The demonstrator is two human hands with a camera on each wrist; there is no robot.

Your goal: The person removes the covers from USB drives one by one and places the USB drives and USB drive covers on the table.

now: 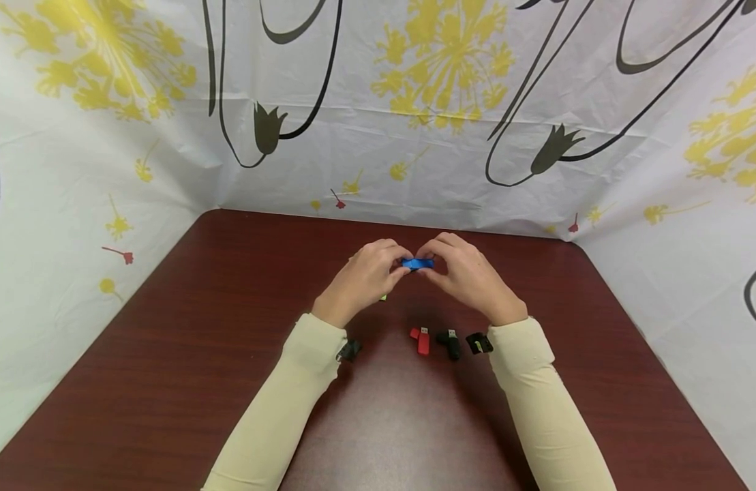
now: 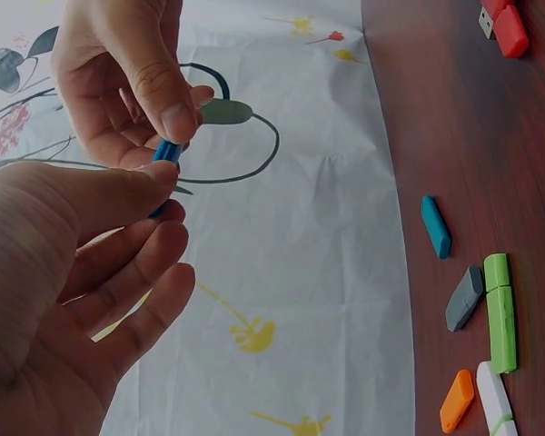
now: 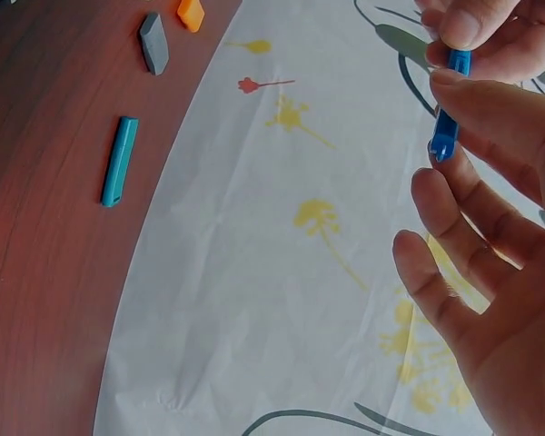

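Blue USB stick [image 1: 417,263]: held above the far middle of the dark red-brown table [image 1: 169,354], between both hands, lying roughly level and crosswise in the head view. Left hand [image 1: 365,276]: thumb and forefinger pinch one end of the stick; the remaining fingers [image 2: 136,300] are loosely curled beneath and hold nothing else. Right hand [image 1: 466,273]: thumb and forefinger pinch the other end; the lower fingers [image 3: 454,263] are spread and free. Whether the stick's cap is on or partly drawn cannot be told.

Other items on the table, nearer the person: red USB stick [image 1: 422,339] with its metal plug exposed; black USB stick [image 1: 450,342] just beside it, also with plug showing; a further black piece [image 1: 478,343] close to the right sleeve [image 1: 537,395]; a dark piece [image 1: 350,350] touching or just beside the left sleeve [image 1: 292,389].

Items seen in the left wrist view only: teal piece [image 2: 436,226], grey piece [image 2: 463,298], green stick [image 2: 500,312], orange piece [image 2: 457,401], white stick [image 2: 497,400], lying near one another on the table.

Surround: white cloth [image 1: 378,136] printed with yellow flower heads and black stems.
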